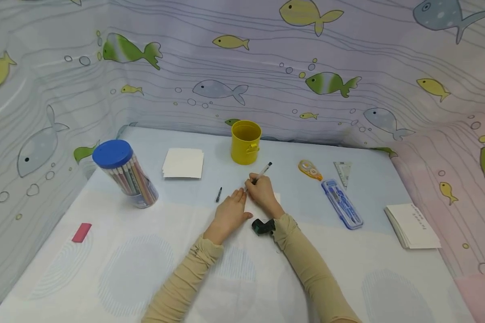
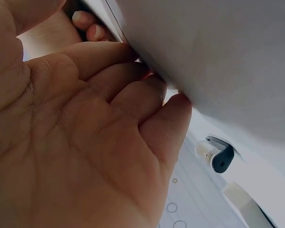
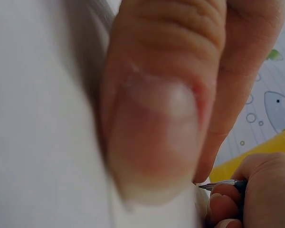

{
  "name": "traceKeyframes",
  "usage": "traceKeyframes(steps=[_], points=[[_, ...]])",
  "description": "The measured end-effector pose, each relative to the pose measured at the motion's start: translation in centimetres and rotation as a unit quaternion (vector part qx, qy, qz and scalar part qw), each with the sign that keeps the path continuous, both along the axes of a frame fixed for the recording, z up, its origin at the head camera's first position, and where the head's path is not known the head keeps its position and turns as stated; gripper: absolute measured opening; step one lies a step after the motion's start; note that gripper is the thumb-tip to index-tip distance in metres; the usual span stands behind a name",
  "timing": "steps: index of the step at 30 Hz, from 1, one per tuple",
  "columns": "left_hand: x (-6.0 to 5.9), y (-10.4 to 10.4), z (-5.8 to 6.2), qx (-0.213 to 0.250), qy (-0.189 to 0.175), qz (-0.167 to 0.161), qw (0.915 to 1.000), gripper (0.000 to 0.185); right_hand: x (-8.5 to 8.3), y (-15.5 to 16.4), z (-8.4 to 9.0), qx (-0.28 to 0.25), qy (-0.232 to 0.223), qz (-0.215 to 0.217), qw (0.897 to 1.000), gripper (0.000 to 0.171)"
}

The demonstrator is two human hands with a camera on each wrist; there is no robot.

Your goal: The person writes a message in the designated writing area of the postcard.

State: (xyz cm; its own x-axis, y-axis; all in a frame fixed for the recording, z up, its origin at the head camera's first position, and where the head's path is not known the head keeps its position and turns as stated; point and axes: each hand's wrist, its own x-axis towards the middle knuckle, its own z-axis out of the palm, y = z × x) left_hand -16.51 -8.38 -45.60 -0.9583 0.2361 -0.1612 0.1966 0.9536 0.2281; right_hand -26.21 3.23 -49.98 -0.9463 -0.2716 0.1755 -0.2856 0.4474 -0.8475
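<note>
The table carries everything, under a pale cloth, with a fish-print curtain walled around it. Well left of the grip stands a tub of pencils with a blue lid, tilted, and further out on that side, nearer the person, lies a pink eraser. Beyond the grip, near it, is a yellow cup, with a white paper stack to that cup's left. To the right of the grip lie a blue case, a correction-tape roller and a small set square; well off to the right, a second stack of cards sits near the table's edge. Under both hands lies a white card, mostly covered by them. The left hand rests flat on it, fingers straight and pressing down, just beside the grip; the left wrist view shows those fingers against the card's edge. The right hand pinches a pen with curled fingers, its tip down at the card and its barrel slanting up and away toward the cup. The right wrist view shows the tip between the fingers. A small black pen cap lies just left of the left hand's fingertips.
</note>
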Motion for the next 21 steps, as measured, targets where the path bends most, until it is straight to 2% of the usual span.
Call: traceKeyframes(steps=[8,16,21], points=[[0.05,-0.03,0.11,0.002,-0.004,0.003,1.0,0.074,0.07,-0.12,-0.01,-0.017,-0.009,-0.001,1.0,0.035],[-0.15,-0.01,0.0,-0.003,-0.001,0.003,1.0,0.074,0.02,-0.04,0.17,-0.009,0.001,0.014,1.0,0.032],[-0.11,0.14,0.05,0.001,-0.004,0.002,1.0,0.075,0.18,0.28,0.25,-0.018,-0.01,0.024,0.999,0.032]])
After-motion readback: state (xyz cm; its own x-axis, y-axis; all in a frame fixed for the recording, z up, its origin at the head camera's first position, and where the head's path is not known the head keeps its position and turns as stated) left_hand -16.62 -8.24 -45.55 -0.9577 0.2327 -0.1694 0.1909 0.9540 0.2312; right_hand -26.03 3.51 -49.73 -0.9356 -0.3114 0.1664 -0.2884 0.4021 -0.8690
